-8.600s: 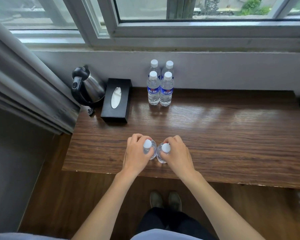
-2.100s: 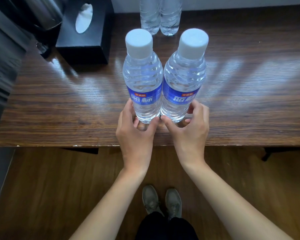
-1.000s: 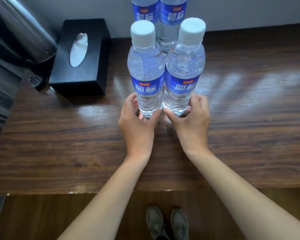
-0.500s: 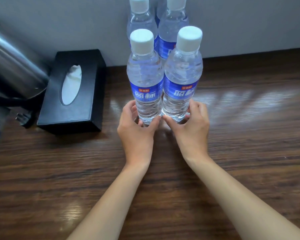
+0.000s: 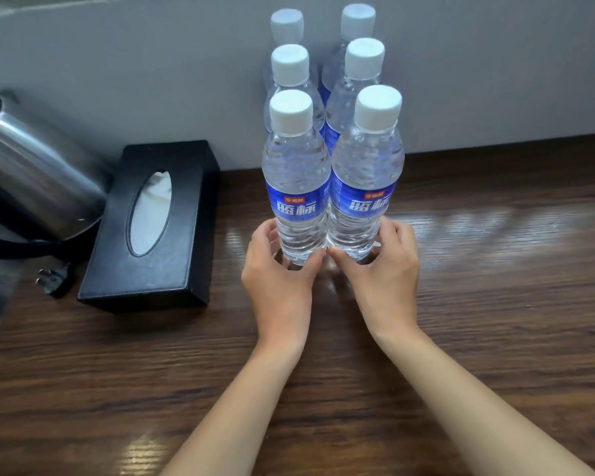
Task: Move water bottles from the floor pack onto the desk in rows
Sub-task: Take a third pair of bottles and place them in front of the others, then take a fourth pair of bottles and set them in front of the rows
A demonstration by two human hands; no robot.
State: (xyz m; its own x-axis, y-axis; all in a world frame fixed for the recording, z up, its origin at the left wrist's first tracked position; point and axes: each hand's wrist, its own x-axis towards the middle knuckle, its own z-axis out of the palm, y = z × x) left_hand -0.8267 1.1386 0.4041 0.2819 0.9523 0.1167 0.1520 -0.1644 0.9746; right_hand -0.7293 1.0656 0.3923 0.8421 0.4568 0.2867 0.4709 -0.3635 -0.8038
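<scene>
Six clear water bottles are standing upright on the wooden bench point(image 5: 495, 304), two by two, all with white caps and blue labels, just right of the black tissue box point(image 5: 152, 228). The left hand point(image 5: 279, 269) is curling its grip round the base of the front left bottle point(image 5: 296, 187), and the right hand point(image 5: 385, 269) is doing the same on the front right bottle point(image 5: 366, 180). These two are touching each other.
</scene>
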